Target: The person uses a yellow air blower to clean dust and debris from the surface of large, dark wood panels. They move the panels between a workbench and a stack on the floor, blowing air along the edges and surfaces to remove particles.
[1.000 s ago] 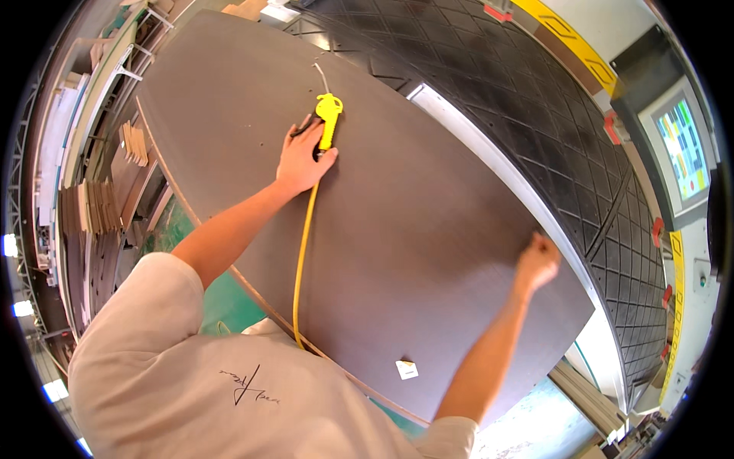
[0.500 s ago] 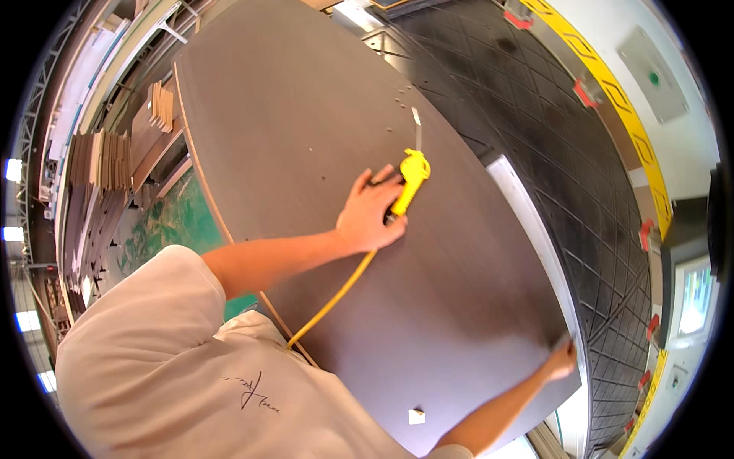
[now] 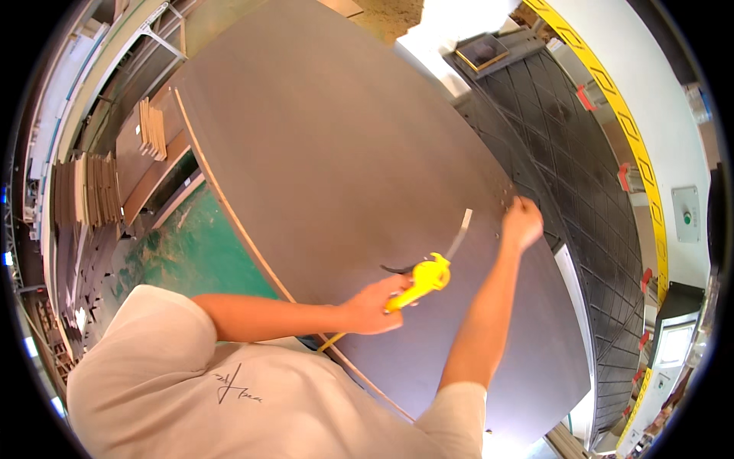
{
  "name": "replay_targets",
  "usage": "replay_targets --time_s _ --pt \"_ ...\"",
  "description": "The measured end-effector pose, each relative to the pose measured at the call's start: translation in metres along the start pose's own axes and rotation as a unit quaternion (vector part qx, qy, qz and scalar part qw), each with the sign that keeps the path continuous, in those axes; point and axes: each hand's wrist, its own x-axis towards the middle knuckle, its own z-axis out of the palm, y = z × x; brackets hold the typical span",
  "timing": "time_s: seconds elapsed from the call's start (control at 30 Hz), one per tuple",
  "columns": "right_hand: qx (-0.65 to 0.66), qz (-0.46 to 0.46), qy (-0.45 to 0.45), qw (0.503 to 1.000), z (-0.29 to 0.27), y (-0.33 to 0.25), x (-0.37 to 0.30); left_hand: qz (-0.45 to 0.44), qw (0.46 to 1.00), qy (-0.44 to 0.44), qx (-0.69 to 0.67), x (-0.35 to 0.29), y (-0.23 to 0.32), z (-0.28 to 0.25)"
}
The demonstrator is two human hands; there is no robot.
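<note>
A large brown-grey panel [image 3: 344, 168] lies flat in front of me. My left hand [image 3: 375, 307] is wrapped round the handle of a yellow air blow gun [image 3: 428, 277] above the panel's near part. Its thin metal nozzle [image 3: 460, 233] points away from me and to the right, and a yellow hose [image 3: 332, 341] shows behind my wrist. At the panel's right edge is my right hand [image 3: 524, 223], fingers closed together. What they hold, if anything, I cannot make out. Small bits [image 3: 505, 200] lie on the panel beside that hand.
Right of the panel runs a black machine bed [image 3: 566, 138] with grid grooves. Beyond it is a white machine body with a yellow stripe [image 3: 631, 126] and red-tipped clamps [image 3: 585, 98]. Stacked boards [image 3: 92, 187] stand at left, near a green floor [image 3: 187, 237].
My left hand has drawn the blow gun back toward me. My right hand has moved from the near right corner farther up the panel's right edge. The head view has shifted.
</note>
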Motion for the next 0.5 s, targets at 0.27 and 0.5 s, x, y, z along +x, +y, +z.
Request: replay_targets --time_s 0.27,0.5 --pt "0.087 0.07 -0.071 0.991 0.053 -0.099 0.028 -0.206 0.978 0.015 0.006 -0.043 0.086 -0.226" --pt "-0.195 0.252 0.092 0.943 -0.148 0.246 -0.041 -0.182 0.942 0.279 0.036 -0.072 0.08 -0.397"
